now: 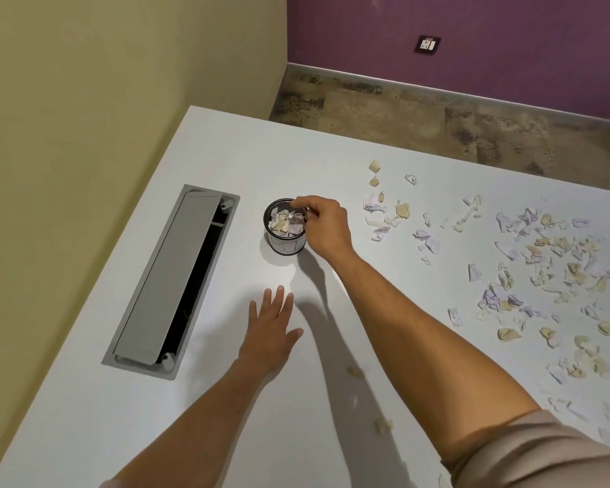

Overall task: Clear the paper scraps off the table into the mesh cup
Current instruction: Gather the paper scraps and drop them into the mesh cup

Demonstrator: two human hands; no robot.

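Note:
The black mesh cup (pixel 285 227) stands on the white table (pixel 226 163), nearly full of crumpled paper scraps (pixel 286 220). My right hand (pixel 323 223) hovers over the cup's right rim with fingers curled and fingertips bunched together; no scrap shows between them. My left hand (pixel 270 332) lies flat with straight fingers on the table, nearer to me than the cup. Many loose paper scraps (pixel 550 269), white, lilac and beige, are scattered across the right half of the table. A smaller cluster of scraps (pixel 384 213) lies just right of my right hand.
A grey cable hatch (pixel 171 276) with its lid partly raised is sunk into the table left of the cup. A few scraps (pixel 355 370) lie under my right forearm. The table's far edge borders bare floor (pixel 437 121) and a purple wall.

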